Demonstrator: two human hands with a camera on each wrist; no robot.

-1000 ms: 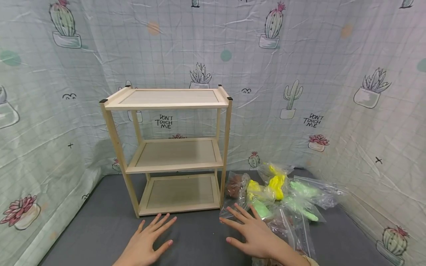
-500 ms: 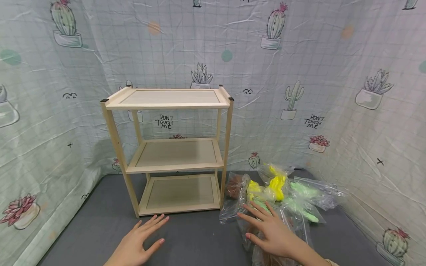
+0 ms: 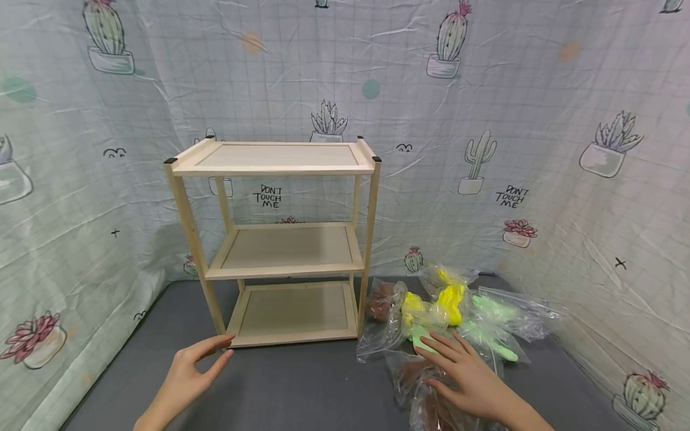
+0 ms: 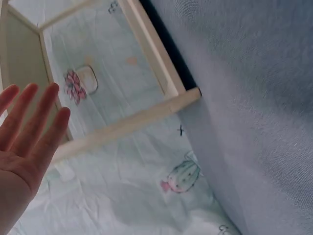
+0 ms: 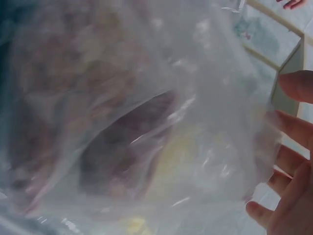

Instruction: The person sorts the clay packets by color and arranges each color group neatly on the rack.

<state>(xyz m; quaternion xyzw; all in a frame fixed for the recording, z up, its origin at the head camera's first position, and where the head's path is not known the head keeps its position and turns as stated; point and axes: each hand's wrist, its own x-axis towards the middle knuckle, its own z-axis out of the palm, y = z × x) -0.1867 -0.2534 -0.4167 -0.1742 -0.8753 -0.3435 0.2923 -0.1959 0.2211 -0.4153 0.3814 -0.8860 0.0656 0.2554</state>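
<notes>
**Hands at the wooden rack and the pile of clear bags**

Head view: left hand (image 3: 190, 371) low over the grey table (image 3: 302, 389), fingers loosely extended and gripping nothing, fingertips just at the front left foot of the wooden rack (image 3: 280, 239) — contact not clear enough to call. Rack upright, 3 tiers, all bare, set against the cactus-print cloth (image 3: 539, 120). Right hand (image 3: 468, 377) laid flat, fingers spread and relaxed, on top of a clear bag with brown contents (image 3: 417, 383), the nearest of the pile. Behind it, close to the rack's right side, another brown-filled bag (image 3: 381, 302), yellow-filled bags (image 3: 450, 296) and pale green-filled bags (image 3: 493, 308), overlapping one another on the table.

Left wrist view: left hand (image 4: 27, 142) open, palm showing, fingers straight and close together, empty. Beyond it, pale wooden rails of the rack (image 4: 132, 122) and the printed cloth (image 4: 146, 196); grey table (image 4: 254, 98) on the right.

Right wrist view: crinkled clear bag (image 5: 137, 122) filling almost the whole picture, dark brown lump inside, blurred. Right hand (image 5: 288, 171) at the right edge, fingers only gently bent against the plastic — resting on it, not closed round it. Piece of the rack (image 5: 288, 63) at the upper right.
</notes>
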